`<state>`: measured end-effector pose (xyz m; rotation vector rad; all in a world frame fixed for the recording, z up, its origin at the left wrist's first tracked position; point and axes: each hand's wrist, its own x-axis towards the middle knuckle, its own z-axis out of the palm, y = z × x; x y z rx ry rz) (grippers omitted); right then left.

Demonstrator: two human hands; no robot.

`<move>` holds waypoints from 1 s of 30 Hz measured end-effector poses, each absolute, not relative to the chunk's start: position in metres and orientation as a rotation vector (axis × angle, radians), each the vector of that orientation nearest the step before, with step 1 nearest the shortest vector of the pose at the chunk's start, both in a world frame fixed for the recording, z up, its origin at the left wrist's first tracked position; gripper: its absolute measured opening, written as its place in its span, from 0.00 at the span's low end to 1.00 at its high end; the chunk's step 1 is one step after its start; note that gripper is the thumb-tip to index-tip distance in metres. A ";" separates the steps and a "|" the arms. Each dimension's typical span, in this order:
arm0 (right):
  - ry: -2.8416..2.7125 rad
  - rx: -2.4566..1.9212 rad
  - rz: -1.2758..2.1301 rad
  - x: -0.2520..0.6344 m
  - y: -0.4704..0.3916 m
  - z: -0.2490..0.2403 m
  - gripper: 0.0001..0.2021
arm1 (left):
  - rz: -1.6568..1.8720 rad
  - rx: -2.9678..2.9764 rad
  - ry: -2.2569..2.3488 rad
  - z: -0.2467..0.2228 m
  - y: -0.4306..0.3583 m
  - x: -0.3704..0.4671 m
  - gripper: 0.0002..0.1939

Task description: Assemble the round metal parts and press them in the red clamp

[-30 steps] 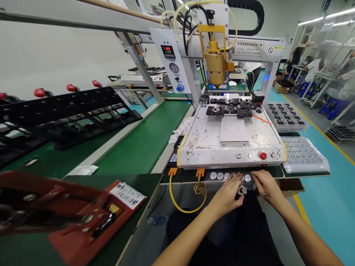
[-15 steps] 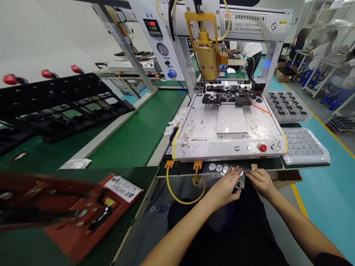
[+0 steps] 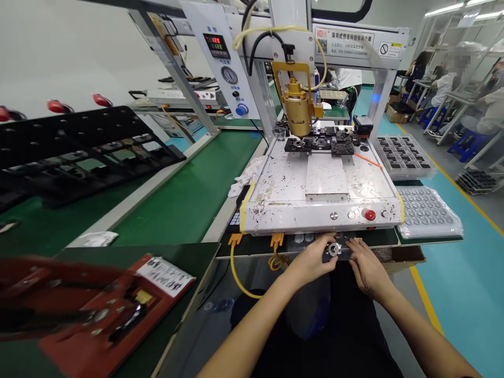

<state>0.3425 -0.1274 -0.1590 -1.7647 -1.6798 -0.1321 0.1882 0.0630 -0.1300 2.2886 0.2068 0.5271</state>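
Note:
My left hand (image 3: 313,261) pinches a small round metal ring-shaped part (image 3: 334,249) between thumb and fingers at the table's front edge. Beside it, my right hand (image 3: 369,266) has its fingers laid on a clear plastic sheet (image 3: 345,252), with the thumb apart. At the left end of the sheet, round labels (image 3: 300,238) show faintly. Just behind both hands stands a white bench machine (image 3: 283,223), its gold cylinder head (image 3: 298,113) low over black fixtures (image 3: 321,143).
A red lever press (image 3: 118,315) stands on the left bench. Behind it is a black rack (image 3: 90,147) with red knobs. Yellow cables (image 3: 234,273) hang at the table edge. On the right lie a bagged disc tray (image 3: 429,212) and a parts tray (image 3: 405,157). People sit farther back.
My left hand has drawn slightly left with the metal part, which now faces up more plainly. My right-hand fingers have spread on the sheet. The gold head has come down toward the fixtures.

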 end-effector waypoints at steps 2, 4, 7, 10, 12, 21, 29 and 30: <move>-1.621 -1.787 -0.153 0.342 -0.121 -0.161 0.10 | 0.566 2.319 0.213 -0.128 0.063 0.175 0.21; -1.566 -1.783 -0.131 0.342 -0.117 -0.161 0.10 | 0.623 2.361 0.214 -0.129 0.059 0.163 0.20; -1.460 -1.754 -0.011 0.343 -0.116 -0.153 0.07 | 0.660 2.408 0.227 -0.131 0.054 0.157 0.22; -1.232 -1.740 0.051 0.347 -0.120 -0.142 0.06 | 0.665 2.451 0.286 -0.131 0.051 0.166 0.21; -1.110 -1.755 0.074 0.350 -0.123 -0.132 0.08 | 0.678 2.482 0.341 -0.128 0.050 0.175 0.18; -0.979 -1.691 0.513 0.332 -0.131 -0.064 0.18 | 0.579 1.956 0.430 -0.098 0.027 0.166 0.15; -0.697 -1.475 0.898 0.310 -0.108 -0.052 0.22 | 0.406 1.002 0.565 -0.072 0.010 0.123 0.29; -0.697 -1.466 0.916 0.309 -0.106 -0.052 0.22 | 0.406 0.970 0.583 -0.069 0.009 0.119 0.30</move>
